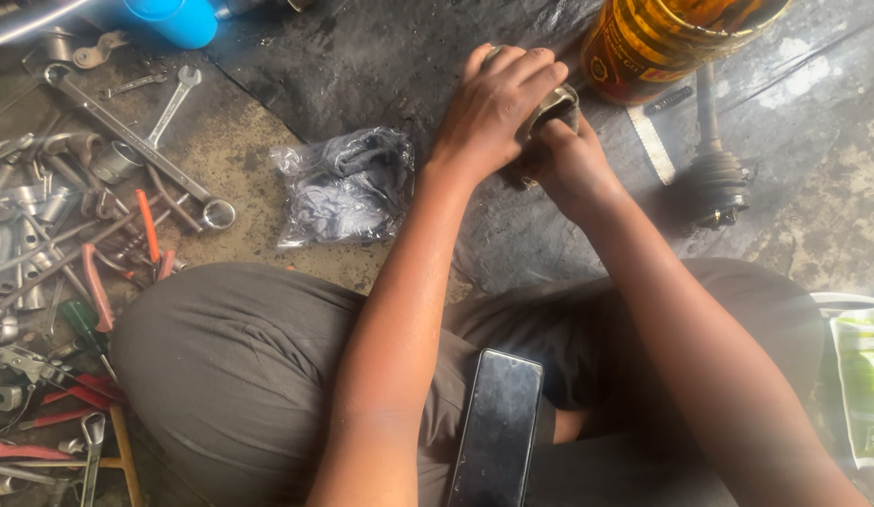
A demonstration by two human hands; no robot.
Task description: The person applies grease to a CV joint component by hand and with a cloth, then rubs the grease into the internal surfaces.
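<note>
Gripping a rounded, greasy metal joint cup (pixel 552 105), left hand (pixel 493 108) clamped over it, right hand (pixel 568 164) wrapped beneath; work looks midway, rubber-booted axle shaft (pixel 714 174) lying apart

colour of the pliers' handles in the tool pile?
Orange-red, on the pliers left of the knee; head view, the only one, shows it.
</note>
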